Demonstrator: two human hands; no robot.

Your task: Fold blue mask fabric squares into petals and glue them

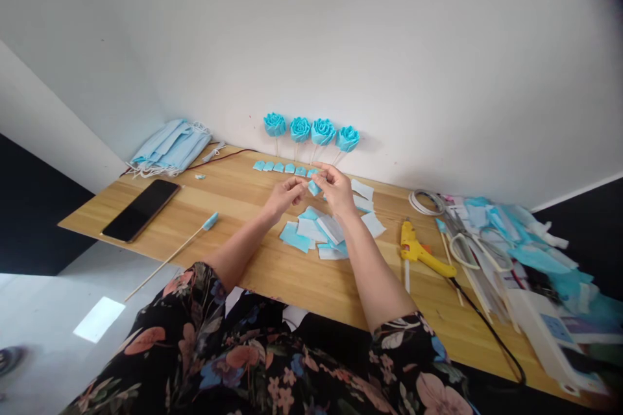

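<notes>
Between my two hands is a small folded piece of blue mask fabric (314, 188). My right hand (335, 188) pinches it between thumb and fingers. The fingers of my left hand (287, 198) are closed at its left edge; whether they grip it too is hard to make out. Behind the hands, several folded blue petals (279, 167) lie in a row. Cut blue and white fabric pieces (311, 230) are piled loosely beneath my right wrist. Several blue fabric roses (300, 130) on thin sticks lean against the wall.
A stack of blue masks (170, 142) and a black phone (141, 210) lie at left, near a stick with a blue tip (211, 221). At right are a yellow glue gun (413, 248) with a black cord, scissors (479, 249), a white tape roll (427, 202) and fabric scraps (530, 233).
</notes>
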